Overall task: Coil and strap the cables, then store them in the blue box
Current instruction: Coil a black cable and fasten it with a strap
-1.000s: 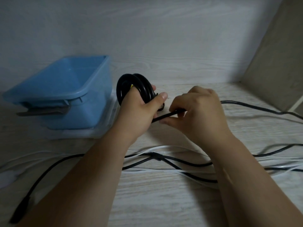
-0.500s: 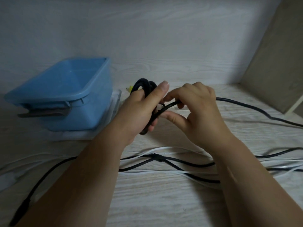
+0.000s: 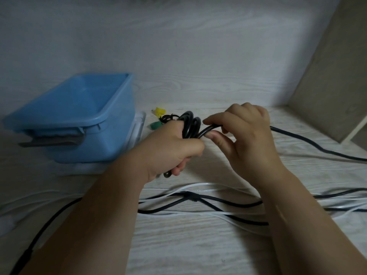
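Right of the blue box (image 3: 111, 116), your left hand (image 3: 174, 143) is clenching the coil (image 3: 188, 122), right hand (image 3: 246, 135) pinching the cable (image 3: 211, 128): be matching loop sizes.

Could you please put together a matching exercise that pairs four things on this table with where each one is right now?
Things:
1. blue box
2. black cable coil
3. white cable
4. small yellow item

Places:
A. lying loose on the table, passing under the forearms
B. gripped in the left hand
C. standing open-topped at the table's left
D. on the table just right of the box, beyond the hands

Pairs: 1-C, 2-B, 3-A, 4-D
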